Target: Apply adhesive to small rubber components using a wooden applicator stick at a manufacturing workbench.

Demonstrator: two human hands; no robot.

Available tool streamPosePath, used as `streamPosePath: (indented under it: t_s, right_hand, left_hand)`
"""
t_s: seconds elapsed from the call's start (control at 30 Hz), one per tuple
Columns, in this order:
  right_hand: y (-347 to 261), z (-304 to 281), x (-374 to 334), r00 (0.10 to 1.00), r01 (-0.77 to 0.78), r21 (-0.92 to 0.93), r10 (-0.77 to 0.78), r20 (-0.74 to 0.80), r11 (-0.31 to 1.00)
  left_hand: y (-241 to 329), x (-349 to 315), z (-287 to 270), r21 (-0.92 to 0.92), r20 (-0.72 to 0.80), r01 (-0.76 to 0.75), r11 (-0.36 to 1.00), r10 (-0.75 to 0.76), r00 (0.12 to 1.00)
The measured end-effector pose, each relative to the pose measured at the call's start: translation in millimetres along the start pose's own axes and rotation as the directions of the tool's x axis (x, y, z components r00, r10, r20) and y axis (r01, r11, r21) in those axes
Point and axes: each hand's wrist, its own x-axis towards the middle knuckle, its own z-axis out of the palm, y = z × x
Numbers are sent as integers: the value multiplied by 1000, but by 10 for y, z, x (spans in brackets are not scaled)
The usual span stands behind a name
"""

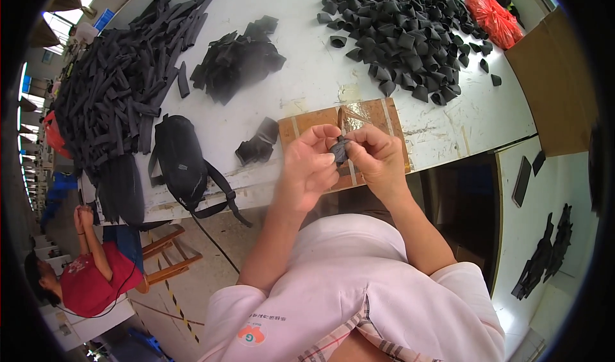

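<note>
Above a brown taped board [301, 122] at the table's near edge, my two hands meet around a small black fabric piece [340, 149]. My left hand [310, 163] pinches it from the left between thumb and fingers. From the other side my right hand [379, 157] grips it too, thumb pressed against the piece. The fingers partly cover it, so its full shape is hidden. Just left of the board lies a small stack of flat black pieces [258, 143]. Farther off is a looser heap of thin black pieces [238, 61].
A big pile of folded black loops [410, 41] covers the far right, beside a red plastic bag [493, 21] and a cardboard box [554, 83]. Long dark strips [112, 86] are heaped at left, near a black strapped bag [181, 163]. A person in red [102, 279] sits at lower left.
</note>
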Motion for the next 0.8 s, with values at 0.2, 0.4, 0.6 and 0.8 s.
streamPosePath:
  t_s: [0.2, 0.4, 0.6, 0.8]
  right_hand:
    - [-114, -63, 20, 865, -498, 549, 341, 368, 671]
    - [-557, -16, 208, 933, -179, 147, 121, 340, 973]
    - [-275, -61, 527, 886, -205, 177, 105, 452, 963]
    - [-271, -79, 449, 957, -7, -97, 35, 288, 995]
  left_hand:
    - [-213, 27, -21, 802, -54, -305, 514, 570, 820]
    - [134, 175, 3, -237, 201, -63, 969, 112, 973]
    - [147, 248, -63, -197, 42, -6, 980, 14, 999]
    - [63, 238, 141, 760, 132, -488, 430, 632, 763]
